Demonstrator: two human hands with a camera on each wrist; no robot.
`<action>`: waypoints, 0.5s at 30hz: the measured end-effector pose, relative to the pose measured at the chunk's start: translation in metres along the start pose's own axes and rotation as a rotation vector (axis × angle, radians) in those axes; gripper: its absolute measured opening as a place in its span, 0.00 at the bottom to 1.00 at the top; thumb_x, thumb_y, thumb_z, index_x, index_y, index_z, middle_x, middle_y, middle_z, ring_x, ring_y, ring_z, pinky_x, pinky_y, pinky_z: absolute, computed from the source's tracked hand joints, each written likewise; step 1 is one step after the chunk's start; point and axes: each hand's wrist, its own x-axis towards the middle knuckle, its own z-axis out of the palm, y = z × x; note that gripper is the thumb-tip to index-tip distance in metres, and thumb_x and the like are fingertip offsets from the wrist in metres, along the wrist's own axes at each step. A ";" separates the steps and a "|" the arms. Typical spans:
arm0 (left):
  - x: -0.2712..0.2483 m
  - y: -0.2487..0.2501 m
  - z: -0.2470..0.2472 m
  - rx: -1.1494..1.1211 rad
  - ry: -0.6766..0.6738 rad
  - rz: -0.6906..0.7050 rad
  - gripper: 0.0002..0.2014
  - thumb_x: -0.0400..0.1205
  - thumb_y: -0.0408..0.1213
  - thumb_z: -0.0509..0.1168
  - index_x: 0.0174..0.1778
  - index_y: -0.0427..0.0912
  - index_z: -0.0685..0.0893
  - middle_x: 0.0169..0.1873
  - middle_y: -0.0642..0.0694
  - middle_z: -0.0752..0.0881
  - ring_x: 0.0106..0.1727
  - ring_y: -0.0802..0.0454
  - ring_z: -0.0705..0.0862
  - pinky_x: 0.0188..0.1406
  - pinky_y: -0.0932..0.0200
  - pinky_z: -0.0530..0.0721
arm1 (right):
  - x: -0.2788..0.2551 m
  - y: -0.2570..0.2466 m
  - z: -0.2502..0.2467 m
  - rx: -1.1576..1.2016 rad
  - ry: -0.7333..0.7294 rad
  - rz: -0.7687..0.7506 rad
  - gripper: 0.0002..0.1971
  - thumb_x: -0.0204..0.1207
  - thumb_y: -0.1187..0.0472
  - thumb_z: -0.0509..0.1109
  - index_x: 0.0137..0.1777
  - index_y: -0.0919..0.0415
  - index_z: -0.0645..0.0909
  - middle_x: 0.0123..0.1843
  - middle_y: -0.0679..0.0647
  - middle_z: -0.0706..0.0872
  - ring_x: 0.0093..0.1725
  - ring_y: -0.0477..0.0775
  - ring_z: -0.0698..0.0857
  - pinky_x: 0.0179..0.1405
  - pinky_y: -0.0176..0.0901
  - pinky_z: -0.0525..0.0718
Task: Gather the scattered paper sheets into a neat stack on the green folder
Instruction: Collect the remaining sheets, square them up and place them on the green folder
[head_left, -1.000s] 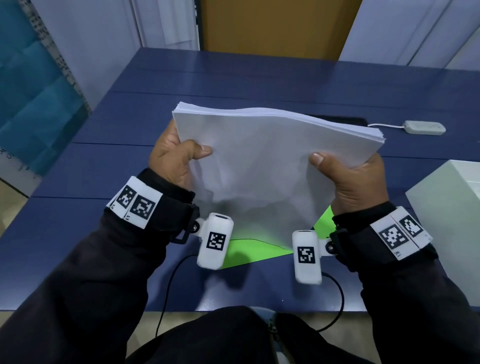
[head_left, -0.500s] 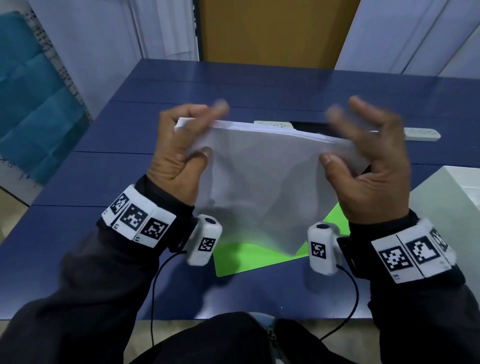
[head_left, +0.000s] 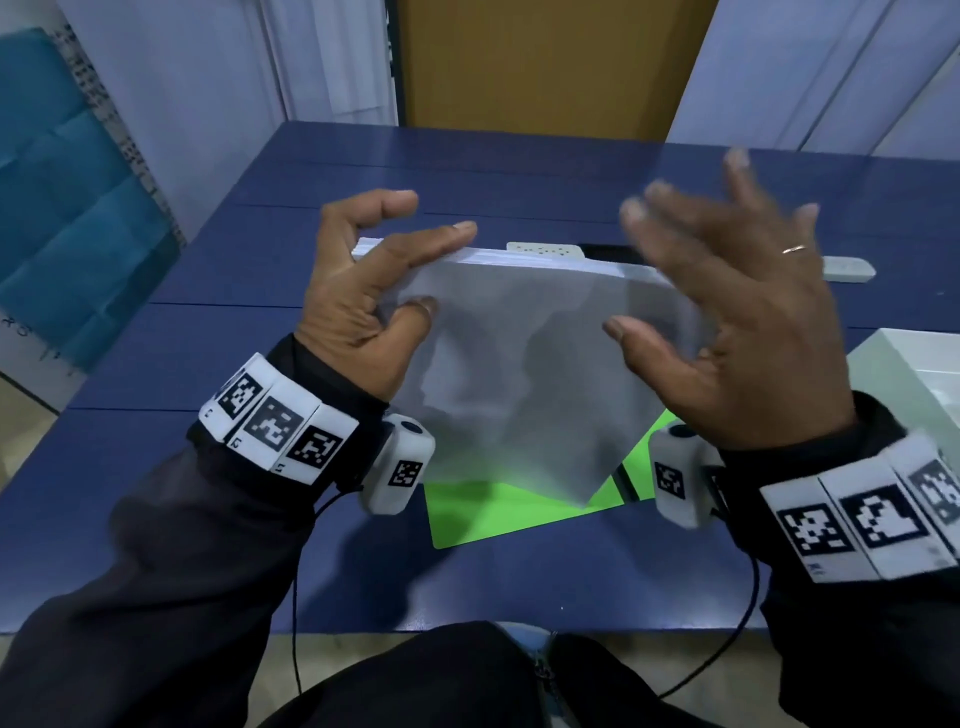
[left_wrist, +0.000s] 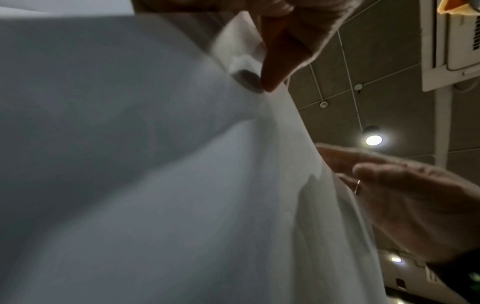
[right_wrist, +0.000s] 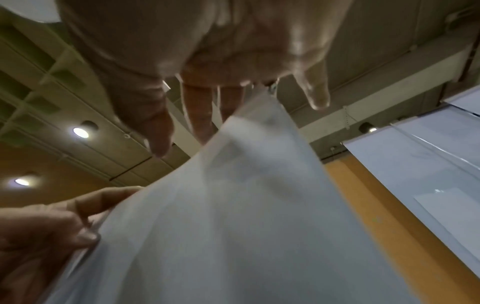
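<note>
head view first: a white box (head_left: 914, 384) sits at the right edge of the desk (head_left: 208, 332), its top open toward the camera, and what lies in it cannot be told. the green folder (head_left: 498, 512) lies flat near the front edge of the desk, partly covered from view by the stack of paper (head_left: 524, 364) held upright above it, lower edge just over or on the folder; which one is hidden. the desk is dark blue with seams running across it. behind the paper, toward the far side, lie a white power strip (head_left: 543, 249) and a small white device (head_left: 847, 268) with something dark and flat between them. past the far edge stands an orange panel (head_left: 545, 67) between pale blinds, and a teal surface (head_left: 62, 208) shows off the left edge.

the left hand (head_left: 363, 306) grasps the left side of the stack, thumb on the near face and fingers (head_left: 431, 241) curled over the top edge. the right hand (head_left: 727, 332) is released and spread, blurred, fingers straight above the top right corner, thumb tip near the sheet's face; the right wrist view shows the fingers (right_wrist: 200, 115) beside the paper's corner, contact unclear. both wrists carry black and white marker bands over dark sleeves.
</note>
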 end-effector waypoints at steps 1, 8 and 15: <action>0.000 -0.001 0.000 0.002 -0.002 -0.003 0.28 0.69 0.20 0.63 0.62 0.51 0.79 0.60 0.51 0.68 0.66 0.72 0.68 0.65 0.77 0.68 | 0.001 -0.002 -0.003 -0.025 -0.038 -0.007 0.31 0.69 0.44 0.66 0.73 0.54 0.74 0.71 0.53 0.79 0.79 0.61 0.66 0.67 0.80 0.60; 0.002 -0.001 -0.003 -0.146 -0.059 -0.071 0.39 0.68 0.20 0.60 0.77 0.46 0.59 0.57 0.45 0.73 0.61 0.64 0.74 0.58 0.68 0.78 | 0.005 -0.025 -0.002 -0.154 -0.240 -0.061 0.38 0.70 0.40 0.60 0.79 0.55 0.65 0.79 0.51 0.70 0.81 0.59 0.61 0.68 0.85 0.58; -0.005 -0.018 0.007 -0.432 -0.025 -0.285 0.40 0.67 0.35 0.64 0.76 0.51 0.57 0.73 0.52 0.70 0.70 0.47 0.76 0.70 0.51 0.76 | 0.005 -0.026 0.001 -0.191 -0.074 -0.012 0.41 0.68 0.38 0.63 0.79 0.58 0.65 0.80 0.49 0.68 0.80 0.56 0.66 0.68 0.87 0.53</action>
